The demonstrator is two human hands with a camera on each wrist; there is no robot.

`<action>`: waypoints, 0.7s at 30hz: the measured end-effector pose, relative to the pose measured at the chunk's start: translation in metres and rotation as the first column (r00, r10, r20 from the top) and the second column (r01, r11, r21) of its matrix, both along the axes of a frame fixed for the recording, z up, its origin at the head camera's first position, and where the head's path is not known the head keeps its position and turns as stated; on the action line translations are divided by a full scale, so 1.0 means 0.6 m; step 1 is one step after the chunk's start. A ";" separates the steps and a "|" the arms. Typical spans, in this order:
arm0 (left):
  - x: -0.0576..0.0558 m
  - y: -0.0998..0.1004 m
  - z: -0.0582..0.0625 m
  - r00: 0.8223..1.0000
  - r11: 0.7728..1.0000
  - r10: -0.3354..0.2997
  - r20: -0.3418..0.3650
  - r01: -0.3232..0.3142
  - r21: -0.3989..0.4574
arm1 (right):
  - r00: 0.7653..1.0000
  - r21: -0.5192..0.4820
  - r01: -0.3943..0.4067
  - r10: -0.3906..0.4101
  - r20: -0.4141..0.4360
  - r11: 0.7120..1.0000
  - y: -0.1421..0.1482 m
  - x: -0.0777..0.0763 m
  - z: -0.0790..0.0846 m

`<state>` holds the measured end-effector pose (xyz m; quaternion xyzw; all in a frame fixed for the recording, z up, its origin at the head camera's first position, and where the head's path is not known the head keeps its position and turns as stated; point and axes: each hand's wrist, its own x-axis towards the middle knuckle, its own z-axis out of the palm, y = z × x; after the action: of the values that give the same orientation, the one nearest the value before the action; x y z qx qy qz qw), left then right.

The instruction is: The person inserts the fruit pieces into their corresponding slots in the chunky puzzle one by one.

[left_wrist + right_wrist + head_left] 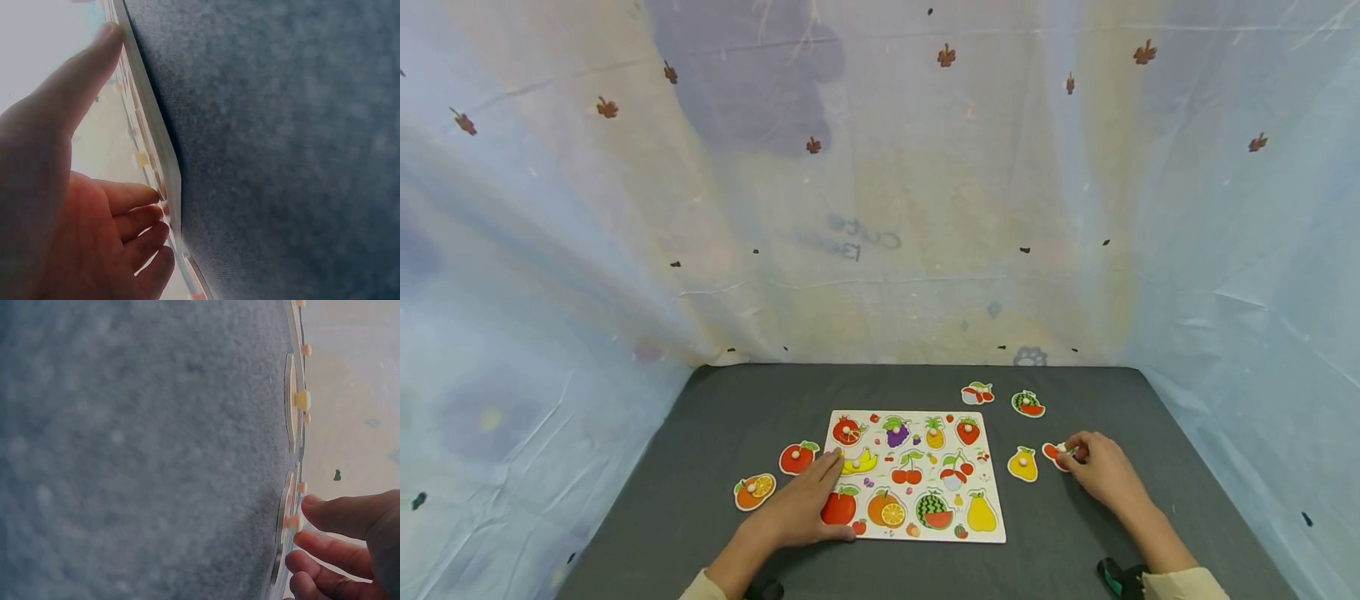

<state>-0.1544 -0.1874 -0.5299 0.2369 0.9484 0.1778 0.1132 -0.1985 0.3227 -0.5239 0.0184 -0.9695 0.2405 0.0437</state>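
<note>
A white fruit puzzle board (917, 421) lies on the dark cloth. My left hand (805, 507) rests on its left edge with fingers extended, covering part of the banana piece (859, 462). My right hand (1103, 471) is at a loose red cherry piece (1056, 452) right of the board. In the right wrist view, thumb and index finger stand on either side of the piece's knob (294, 522), with a gap between them. That piece lies on the cloth, partly hidden by the fingers in the head view. A yellow pear piece (1022, 465) lies between it and the board.
A watermelon piece (1027, 404) and another cherry piece (977, 393) lie beyond the board's far right corner. Left of the board are an apple piece (798, 457) and an orange piece (754, 492). A patterned curtain (880, 317) surrounds the table.
</note>
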 end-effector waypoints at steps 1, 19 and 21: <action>-0.001 0.000 -0.001 1.000 1.000 0.002 0.006 -0.002 -0.004 | 1.000 -0.002 0.000 0.000 0.000 1.000 0.001 -0.001 0.000; -0.008 0.012 0.000 0.998 1.000 0.014 0.054 -0.013 -0.015 | 0.998 -0.016 0.017 -0.016 0.054 1.000 0.004 -0.011 -0.002; -0.009 0.013 0.001 0.999 1.000 0.014 0.053 -0.013 -0.022 | 0.998 -0.026 0.024 -0.023 0.064 0.999 0.004 -0.013 -0.002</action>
<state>-0.1596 -0.1799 -0.5291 0.2243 0.9486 0.1745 0.1395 -0.2064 0.3250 -0.5253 -0.0013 -0.9672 0.2535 0.0158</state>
